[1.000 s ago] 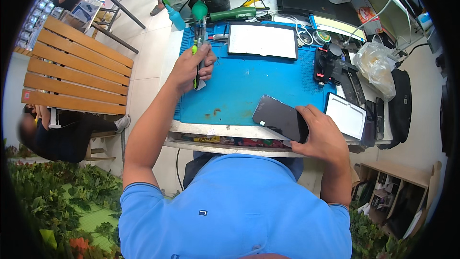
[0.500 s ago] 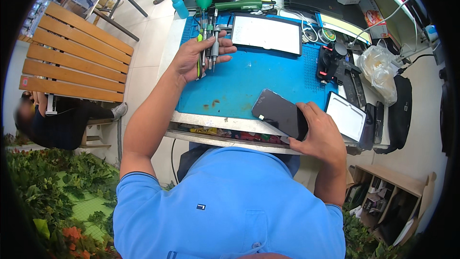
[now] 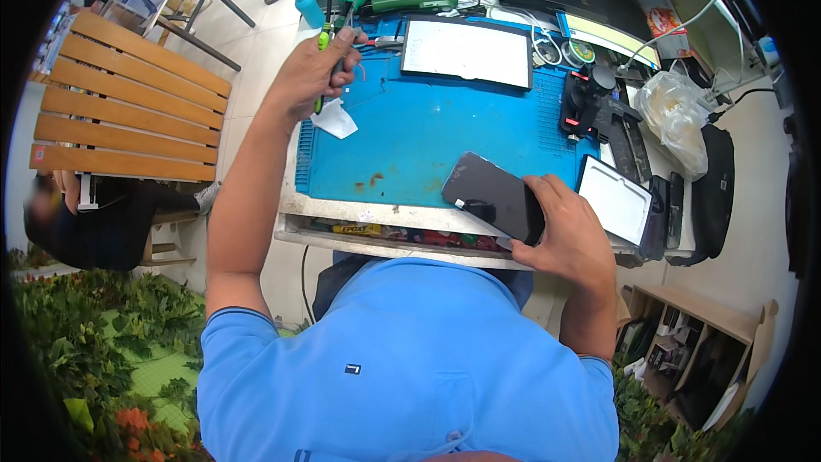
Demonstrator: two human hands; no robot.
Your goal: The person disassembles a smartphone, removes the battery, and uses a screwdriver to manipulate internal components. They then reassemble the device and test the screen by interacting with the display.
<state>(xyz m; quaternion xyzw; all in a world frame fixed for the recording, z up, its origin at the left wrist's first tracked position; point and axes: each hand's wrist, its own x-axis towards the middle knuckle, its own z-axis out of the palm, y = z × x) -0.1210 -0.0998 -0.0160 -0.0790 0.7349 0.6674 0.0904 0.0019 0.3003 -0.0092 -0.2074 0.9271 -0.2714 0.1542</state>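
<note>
In my right hand (image 3: 569, 227) is a dark smartphone (image 3: 496, 197), its screen facing up, held by the lower right end. The phone is tilted over the mat's front edge, with a small pale tab on its left side. My left hand (image 3: 318, 70) is closed over the mat's far left corner. It grips a slim tool with a green and black handle (image 3: 322, 40), which shows above and below the fingers. A thin metal tip (image 3: 354, 8) rises beyond the fingertips; whether it belongs to a second tool I cannot tell. A crumpled white wipe (image 3: 334, 120) lies below this hand.
The blue work mat (image 3: 402, 145) covers the bench. Beyond it are a white-faced panel (image 3: 467, 52), a green tool (image 3: 415, 2) and a blue bottle (image 3: 306, 5). A black clamp stand (image 3: 590, 103) and white tray (image 3: 614, 199) stand right. A drawer (image 3: 389, 239) is partly open.
My left hand has moved left and farther away, and its spread fingers have closed. The upright tools beside it no longer show, and the white wipe has come into sight. My right hand still holds the phone.
</note>
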